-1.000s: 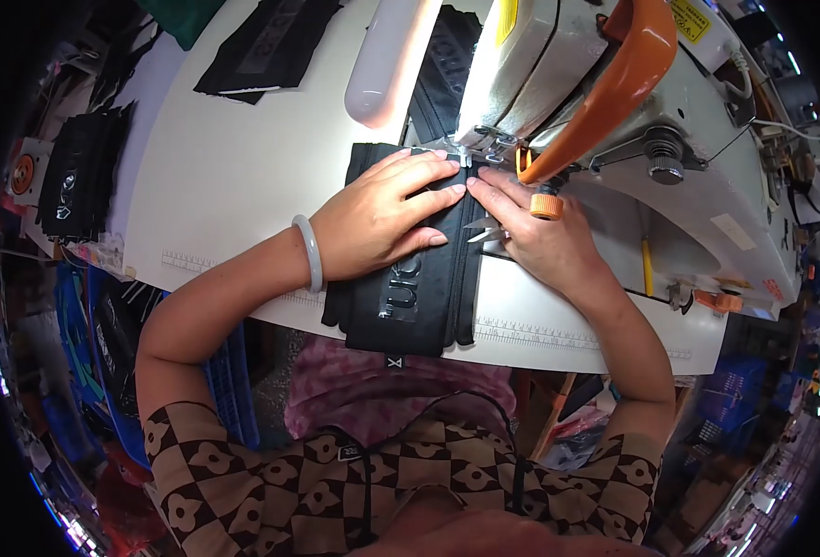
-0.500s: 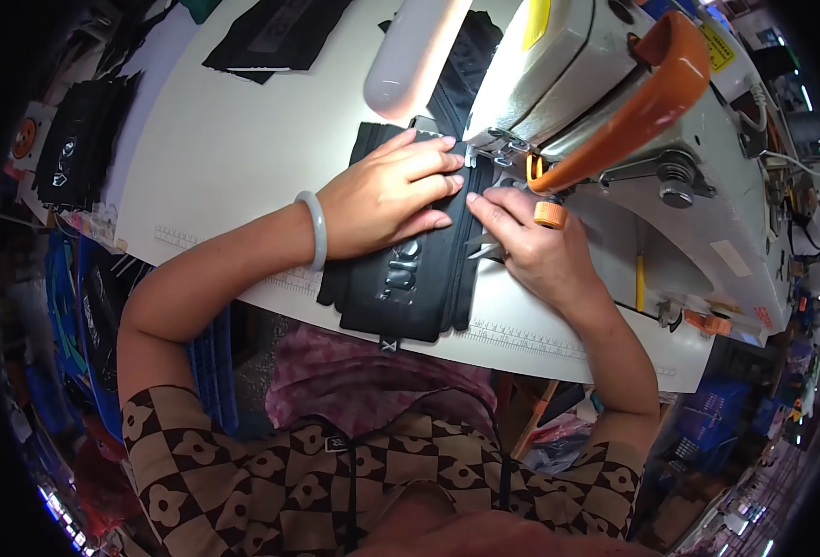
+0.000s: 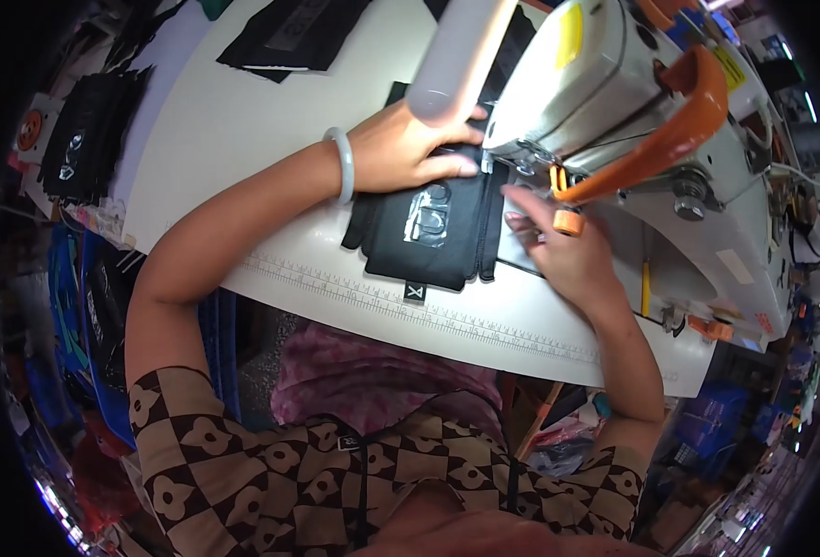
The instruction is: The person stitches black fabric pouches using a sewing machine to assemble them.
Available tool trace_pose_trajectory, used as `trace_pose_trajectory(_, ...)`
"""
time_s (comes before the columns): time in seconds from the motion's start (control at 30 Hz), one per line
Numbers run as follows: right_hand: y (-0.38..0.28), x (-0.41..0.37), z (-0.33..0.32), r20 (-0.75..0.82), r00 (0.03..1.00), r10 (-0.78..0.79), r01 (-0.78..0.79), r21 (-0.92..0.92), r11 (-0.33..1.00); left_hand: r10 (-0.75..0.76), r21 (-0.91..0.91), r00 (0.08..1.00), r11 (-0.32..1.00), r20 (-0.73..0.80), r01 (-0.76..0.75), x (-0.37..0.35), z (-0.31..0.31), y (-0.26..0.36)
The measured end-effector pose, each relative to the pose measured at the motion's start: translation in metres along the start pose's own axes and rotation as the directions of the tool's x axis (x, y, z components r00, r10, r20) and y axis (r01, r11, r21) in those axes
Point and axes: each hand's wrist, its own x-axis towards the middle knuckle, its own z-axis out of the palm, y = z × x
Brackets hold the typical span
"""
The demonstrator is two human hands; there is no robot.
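Note:
My left hand (image 3: 405,144) lies with fingers spread on a black fabric piece (image 3: 410,246), pressing it on the white sewing table. The fabric has a clear shiny patch (image 3: 429,218) and a small tag (image 3: 414,293) at its near edge. Its right strip passes beside the presser foot (image 3: 487,162) of the sewing machine (image 3: 559,84). My right hand (image 3: 563,246) is just right of that strip, index finger stretched toward it. Its other fingers are curled and slightly blurred; what they hold, if anything, is hidden.
A white tube lamp (image 3: 456,65) hangs over my left fingers. Its neighbour is the orange machine lever (image 3: 651,130). More black fabric (image 3: 294,32) lies at the back, and a black stack (image 3: 85,139) sits at far left. A printed ruler (image 3: 336,288) runs along the table edge.
The black fabric and my left hand have moved away from me along the machine. My right hand has come off the strip; the metal blades seen beneath it before no longer show clearly.

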Motion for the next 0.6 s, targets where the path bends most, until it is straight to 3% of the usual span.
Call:
trace_pose_trajectory(0.03, 0.005, 0.001, -0.007, 0.007, 1.0, -0.015, 0.015, -0.003, 1.0, -0.012, 0.006, 1.0, 1.0, -0.011, 0.012, 0.005, -0.005, -0.002)
trace_pose_trajectory(0.1, 0.016, 0.007, -0.026, 0.176, 0.942, 0.286, -0.279, -0.063, 0.958, -0.335, 0.119, 0.933, 0.929, -0.134, 0.35, 0.029, -0.017, -0.013)
trace_pose_trajectory(0.13, 0.019, 0.014, -0.029, 0.188, 0.945, 0.268, -0.259, -0.069, 0.963, -0.35, 0.192, 0.9, 0.895, -0.259, 0.403, 0.043, 0.001, -0.053)
trace_pose_trajectory(0.17, 0.021, 0.023, -0.031, 0.233, 0.871, 0.432, -0.376, -0.25, 0.892, -0.351, 0.256, 0.856, 0.849, -0.379, 0.461, 0.054, 0.022, -0.087)
trace_pose_trajectory(0.2, 0.026, 0.031, -0.035, 0.238, 0.773, 0.588, -0.46, -0.428, 0.778, -0.441, 0.319, 0.82, 0.768, -0.364, 0.555, 0.065, 0.012, -0.076)
trace_pose_trajectory(0.23, 0.088, 0.013, -0.021, 0.244, 0.782, 0.573, -0.441, -0.432, 0.786, -0.526, 0.382, 0.773, 0.673, -0.354, 0.633, 0.076, -0.002, -0.067)
trace_pose_trajectory(0.27, 0.159, 0.015, -0.01, 0.116, 0.944, 0.309, -0.212, -0.508, 0.835, -0.536, 0.381, 0.761, 0.66, -0.365, 0.647, 0.086, -0.004, -0.066)
trace_pose_trajectory(0.3, 0.211, 0.025, 0.013, 0.015, 1.0, 0.0, 0.009, -0.599, 0.801, -0.592, 0.359, 0.736, 0.643, -0.328, 0.677, 0.094, -0.005, -0.066)
trace_pose_trajectory(0.37, 0.204, 0.026, 0.013, 0.024, 1.0, -0.001, 0.015, -0.581, 0.814, -0.648, 0.338, 0.706, 0.621, -0.287, 0.707, 0.105, -0.005, -0.062)
trace_pose_trajectory(0.43, 0.185, -0.187, -0.016, 0.02, 1.0, 0.01, 0.002, -0.552, 0.834, -0.67, 0.296, 0.712, 0.651, -0.21, 0.699, 0.113, -0.006, -0.052)
trace_pose_trajectory(0.6, 0.145, -0.132, -0.003, -0.011, 0.999, 0.047, -0.047, -0.467, 0.883, -0.654, 0.211, 0.737, 0.707, -0.168, 0.675, 0.109, -0.006, -0.047)
